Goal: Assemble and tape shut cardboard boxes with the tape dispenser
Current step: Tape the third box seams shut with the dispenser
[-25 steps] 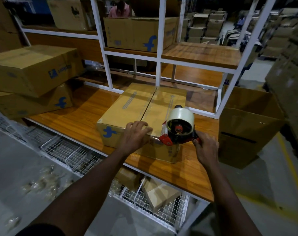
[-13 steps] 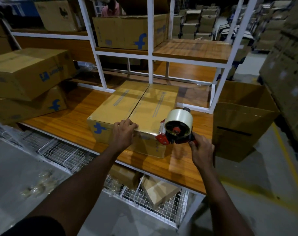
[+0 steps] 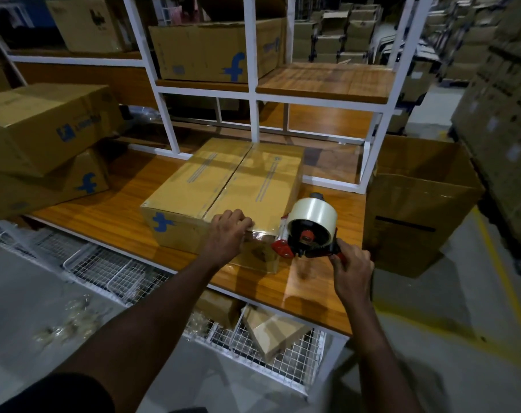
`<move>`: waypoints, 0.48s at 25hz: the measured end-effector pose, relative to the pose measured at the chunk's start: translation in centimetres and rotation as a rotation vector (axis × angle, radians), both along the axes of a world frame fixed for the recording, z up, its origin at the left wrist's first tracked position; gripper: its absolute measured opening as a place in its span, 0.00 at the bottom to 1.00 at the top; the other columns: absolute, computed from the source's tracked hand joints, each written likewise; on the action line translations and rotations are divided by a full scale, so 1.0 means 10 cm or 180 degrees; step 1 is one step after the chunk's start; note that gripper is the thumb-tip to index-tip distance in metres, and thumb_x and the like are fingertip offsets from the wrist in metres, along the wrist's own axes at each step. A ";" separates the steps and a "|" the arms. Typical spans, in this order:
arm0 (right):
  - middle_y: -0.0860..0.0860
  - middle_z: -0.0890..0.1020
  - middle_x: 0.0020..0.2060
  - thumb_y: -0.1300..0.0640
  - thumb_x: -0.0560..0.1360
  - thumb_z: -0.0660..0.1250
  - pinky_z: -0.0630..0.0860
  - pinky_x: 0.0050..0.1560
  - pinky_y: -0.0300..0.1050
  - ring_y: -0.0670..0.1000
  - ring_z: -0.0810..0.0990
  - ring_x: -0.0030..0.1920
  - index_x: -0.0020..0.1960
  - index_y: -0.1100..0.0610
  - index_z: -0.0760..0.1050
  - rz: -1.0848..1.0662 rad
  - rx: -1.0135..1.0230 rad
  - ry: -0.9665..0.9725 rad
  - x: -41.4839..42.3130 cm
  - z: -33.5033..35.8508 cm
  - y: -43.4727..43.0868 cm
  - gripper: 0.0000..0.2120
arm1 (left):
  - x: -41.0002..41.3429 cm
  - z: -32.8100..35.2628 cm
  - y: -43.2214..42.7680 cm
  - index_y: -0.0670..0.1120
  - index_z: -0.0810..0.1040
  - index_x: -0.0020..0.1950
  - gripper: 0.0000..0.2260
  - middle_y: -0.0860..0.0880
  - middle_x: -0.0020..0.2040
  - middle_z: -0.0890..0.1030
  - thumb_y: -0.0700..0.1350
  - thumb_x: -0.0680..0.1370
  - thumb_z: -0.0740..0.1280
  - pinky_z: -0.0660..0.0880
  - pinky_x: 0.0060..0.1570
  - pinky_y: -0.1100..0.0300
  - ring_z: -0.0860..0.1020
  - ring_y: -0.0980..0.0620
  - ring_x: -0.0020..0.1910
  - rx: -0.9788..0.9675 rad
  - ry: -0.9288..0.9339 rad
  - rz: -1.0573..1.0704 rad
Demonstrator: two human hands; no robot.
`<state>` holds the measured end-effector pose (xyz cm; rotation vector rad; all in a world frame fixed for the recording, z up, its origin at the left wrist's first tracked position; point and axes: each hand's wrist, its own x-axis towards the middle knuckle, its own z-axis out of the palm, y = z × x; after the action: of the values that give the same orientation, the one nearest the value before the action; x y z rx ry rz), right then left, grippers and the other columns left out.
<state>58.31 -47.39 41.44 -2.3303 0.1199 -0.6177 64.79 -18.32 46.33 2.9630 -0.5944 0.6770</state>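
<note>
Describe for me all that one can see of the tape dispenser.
The tape dispenser has a black frame with red parts and carries a roll of clear tape. The right hand grips its handle, holding it at the near right corner of the cardboard box, over the wooden table. Shiny tape seems to run from it to the left hand.

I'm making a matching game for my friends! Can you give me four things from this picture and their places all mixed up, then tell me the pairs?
Things:
1. tape dispenser
2. left hand
3. open box
4. small box

Places:
A. in the wire basket under the table
B. on the floor, right of the table
C. in the right hand
D. resting on the closed box's near top edge

Pairs: 1-C, 2-D, 3-B, 4-A
</note>
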 end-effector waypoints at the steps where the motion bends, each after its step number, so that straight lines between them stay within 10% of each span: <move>1: 0.56 0.80 0.50 0.45 0.75 0.58 0.68 0.51 0.56 0.60 0.72 0.51 0.64 0.53 0.77 -0.0023 -0.0002 -0.0010 -0.05 -0.06 -0.07 0.22 | 0.00 0.00 -0.01 0.49 0.78 0.54 0.18 0.48 0.48 0.76 0.44 0.66 0.77 0.70 0.44 0.53 0.75 0.47 0.46 -0.0020 -0.0005 -0.0004; 12: 0.60 0.81 0.51 0.49 0.73 0.61 0.69 0.50 0.56 0.63 0.75 0.50 0.64 0.57 0.77 -0.0327 0.0093 0.0362 -0.26 -0.61 -0.18 0.23 | -0.01 0.01 -0.01 0.48 0.79 0.52 0.17 0.47 0.48 0.77 0.42 0.65 0.77 0.69 0.40 0.54 0.75 0.46 0.44 -0.0057 0.0021 -0.0023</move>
<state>55.72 -49.14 35.38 -2.3418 0.3010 -0.5296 64.72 -18.45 46.47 2.9440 -0.5953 0.6680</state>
